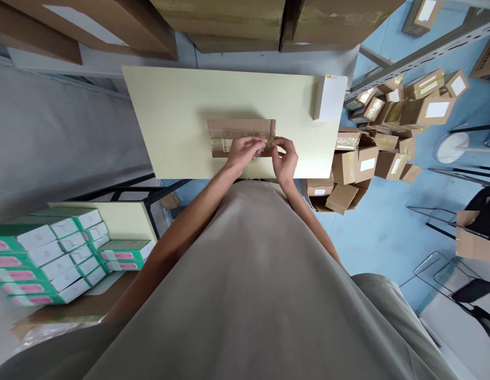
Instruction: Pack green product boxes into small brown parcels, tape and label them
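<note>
A brown cardboard box (pixel 241 125) lies on the pale table with its long side across my front. Clear yellowish packing tape (pixel 216 146) runs lengthwise along it, and its right end looks crumpled between my hands. My left hand (pixel 244 150) reaches over the box's near side, thumb and fingers pinched on the tape close to the right end. At that same end, my right hand (pixel 284 157) pinches the tape from the other side, fingers curled. The fingertips of both hands almost meet. Part of a label on the box shows beside my left hand.
On the pale table (pixel 169 111), a white box (pixel 332 98) stands at the far right corner. Large cartons (pixel 229 21) line the far side. An open carton of flattened boxes (pixel 350 163) sits right of the table. Green-and-white boxes (pixel 50 253) are stacked at left.
</note>
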Tool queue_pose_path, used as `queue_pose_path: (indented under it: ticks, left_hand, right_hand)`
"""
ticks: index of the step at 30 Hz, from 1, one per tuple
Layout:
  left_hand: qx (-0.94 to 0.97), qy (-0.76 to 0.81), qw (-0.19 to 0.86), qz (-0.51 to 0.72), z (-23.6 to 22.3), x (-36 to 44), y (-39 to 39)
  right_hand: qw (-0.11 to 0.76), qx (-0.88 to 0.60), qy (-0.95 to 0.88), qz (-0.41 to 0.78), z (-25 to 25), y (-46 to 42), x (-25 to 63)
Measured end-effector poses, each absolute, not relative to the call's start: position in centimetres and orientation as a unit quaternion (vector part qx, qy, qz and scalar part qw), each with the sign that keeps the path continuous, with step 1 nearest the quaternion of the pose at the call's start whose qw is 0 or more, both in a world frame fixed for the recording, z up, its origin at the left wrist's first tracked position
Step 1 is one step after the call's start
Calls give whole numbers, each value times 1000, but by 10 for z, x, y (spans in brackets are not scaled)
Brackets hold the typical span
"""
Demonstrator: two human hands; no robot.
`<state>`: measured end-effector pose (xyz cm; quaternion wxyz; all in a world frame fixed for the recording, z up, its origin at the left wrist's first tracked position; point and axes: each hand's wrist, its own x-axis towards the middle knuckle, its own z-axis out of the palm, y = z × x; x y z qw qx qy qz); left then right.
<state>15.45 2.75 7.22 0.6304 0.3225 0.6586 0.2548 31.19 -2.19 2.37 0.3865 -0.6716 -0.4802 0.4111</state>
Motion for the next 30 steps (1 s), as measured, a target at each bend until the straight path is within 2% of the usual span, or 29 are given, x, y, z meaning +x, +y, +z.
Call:
queue_pose_path:
  ticks: [10,14,19,30]
  left_hand:
    - [368,617,651,244,70,166,30]
    - [348,632,647,247,76,158,32]
    - [311,622,664,274,87,139,33]
    - [277,594,693,300,95,120,27]
  right_hand:
    - [359,-660,-528,395,20,-21,317]
    - [334,-681,-524,388,26,-20,318]
    - [342,-696,-474,417,30,-20,316]
    - [315,-676,-543,385,27,-21,309]
